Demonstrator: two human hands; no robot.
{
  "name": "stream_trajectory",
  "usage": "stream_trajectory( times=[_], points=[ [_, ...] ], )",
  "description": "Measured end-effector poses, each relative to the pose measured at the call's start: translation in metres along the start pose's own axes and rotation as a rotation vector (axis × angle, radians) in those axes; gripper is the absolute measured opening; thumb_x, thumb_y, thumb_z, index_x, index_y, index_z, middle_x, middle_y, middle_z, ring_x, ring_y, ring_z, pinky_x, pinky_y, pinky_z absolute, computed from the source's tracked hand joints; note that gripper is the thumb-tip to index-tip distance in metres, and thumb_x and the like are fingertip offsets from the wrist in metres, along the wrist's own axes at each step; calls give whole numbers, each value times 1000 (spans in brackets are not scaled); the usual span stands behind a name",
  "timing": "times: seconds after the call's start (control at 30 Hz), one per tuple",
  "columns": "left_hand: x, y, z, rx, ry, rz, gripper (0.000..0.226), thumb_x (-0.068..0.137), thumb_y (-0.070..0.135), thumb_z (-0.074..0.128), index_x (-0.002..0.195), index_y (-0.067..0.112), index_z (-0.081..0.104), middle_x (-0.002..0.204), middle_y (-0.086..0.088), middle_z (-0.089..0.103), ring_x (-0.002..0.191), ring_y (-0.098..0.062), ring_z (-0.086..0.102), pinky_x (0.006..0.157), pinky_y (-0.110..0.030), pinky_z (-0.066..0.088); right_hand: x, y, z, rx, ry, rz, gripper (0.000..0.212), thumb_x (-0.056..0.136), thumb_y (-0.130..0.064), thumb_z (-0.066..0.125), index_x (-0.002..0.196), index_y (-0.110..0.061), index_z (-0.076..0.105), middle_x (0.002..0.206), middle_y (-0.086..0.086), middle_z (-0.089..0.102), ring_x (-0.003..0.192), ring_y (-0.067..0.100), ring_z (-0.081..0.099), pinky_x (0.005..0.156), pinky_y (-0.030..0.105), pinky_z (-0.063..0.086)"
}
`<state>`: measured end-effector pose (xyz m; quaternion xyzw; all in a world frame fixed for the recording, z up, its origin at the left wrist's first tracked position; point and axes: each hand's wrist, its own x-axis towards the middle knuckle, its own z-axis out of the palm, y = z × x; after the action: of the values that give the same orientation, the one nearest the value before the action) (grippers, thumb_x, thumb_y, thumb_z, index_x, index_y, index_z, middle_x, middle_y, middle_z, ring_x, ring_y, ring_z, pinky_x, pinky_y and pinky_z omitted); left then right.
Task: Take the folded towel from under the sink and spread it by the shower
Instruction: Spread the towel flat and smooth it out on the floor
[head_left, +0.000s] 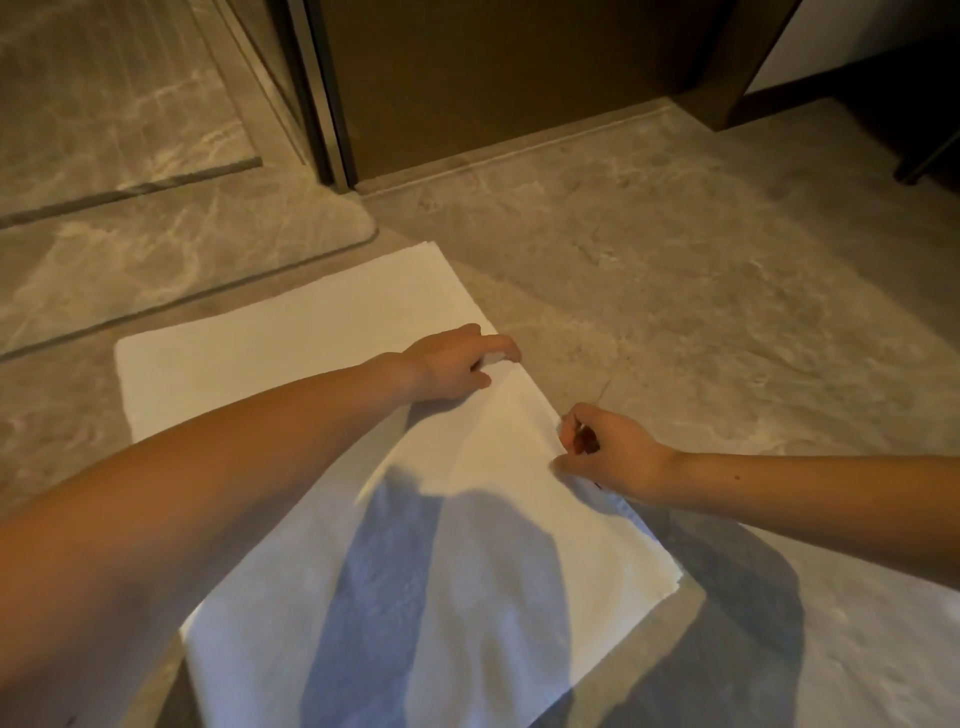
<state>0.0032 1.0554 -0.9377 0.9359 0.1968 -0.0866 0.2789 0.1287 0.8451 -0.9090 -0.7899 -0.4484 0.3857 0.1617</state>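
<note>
A white towel (291, 332) lies spread flat on the marble floor, running from the shower step at the upper left toward the lower centre of the view. My left hand (457, 364) rests on the towel's right edge, fingers pinching or pressing a fold there. My right hand (608, 447) is a little nearer on the same right edge, fingers curled on the hem. Shadows of my arms fall across the near half of the towel.
The raised shower step with its rounded corner (332, 218) lies just beyond the towel's far end. A glass panel frame (317, 104) and a dark wooden door (493, 78) stand behind it. Bare marble floor (727, 270) stretches to the right.
</note>
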Motion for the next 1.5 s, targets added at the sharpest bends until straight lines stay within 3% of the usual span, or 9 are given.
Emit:
stream_trajectory(
  times=[0.53,0.63,0.73,0.83,1.0,1.13,1.23,1.37,1.5],
  points=[
    [-14,6,3,-96,83,16,28,90,9,58,115,21,57,89,-4,47,81,-25,52,77,-36,41,-8,-11,15,-69,55,-178,23,85,-5,59,82,-25,50,69,-5,52,62,12,45,62,26,41],
    [-15,9,-3,-125,114,8,24,87,3,59,107,12,66,82,1,53,75,-15,49,70,-22,37,-10,-11,14,-44,62,-185,18,87,-5,58,94,-21,54,74,3,57,63,14,47,66,33,45],
    [-15,10,-12,-267,143,-94,26,86,2,55,102,11,74,75,14,57,67,-2,52,61,-4,35,-13,-13,11,24,9,-195,43,90,-5,56,124,-31,49,87,10,60,57,9,46,59,22,45],
    [-20,7,-15,-477,121,-194,22,86,9,63,105,13,75,80,13,65,73,1,58,63,-3,40,-13,-16,11,86,-79,-221,60,91,0,49,133,-43,46,87,14,60,53,16,41,54,24,40],
    [-35,15,-11,-745,232,-251,16,83,20,73,97,11,77,94,-11,74,79,-16,67,80,-26,54,-9,-27,12,12,-114,-169,43,90,-1,49,124,-24,64,96,14,66,42,7,43,47,16,37],
    [-40,20,-10,-691,286,-298,27,79,7,74,107,9,73,72,-3,62,61,-10,58,63,-12,48,-13,-37,12,121,-75,-131,49,87,4,53,128,-22,61,96,-7,61,44,2,52,47,10,39],
    [-49,21,-17,-705,291,-295,33,78,3,73,111,10,71,71,2,58,63,-9,57,65,-12,49,-20,-43,12,147,-63,-138,54,86,4,54,133,-22,58,102,-3,62,47,1,53,53,11,44],
    [-70,18,-32,-736,280,-257,38,78,6,74,115,15,69,78,2,59,67,-9,61,79,-23,54,-32,-59,9,257,-90,-138,58,85,1,58,134,-28,57,118,-1,57,55,7,56,62,16,49],
    [-96,12,-44,-800,287,-243,45,79,6,74,122,17,66,104,7,58,71,0,64,63,-10,51,-45,-82,7,350,-144,-152,56,84,-2,62,129,-35,61,114,-8,54,55,7,54,60,14,47]
  ],
)
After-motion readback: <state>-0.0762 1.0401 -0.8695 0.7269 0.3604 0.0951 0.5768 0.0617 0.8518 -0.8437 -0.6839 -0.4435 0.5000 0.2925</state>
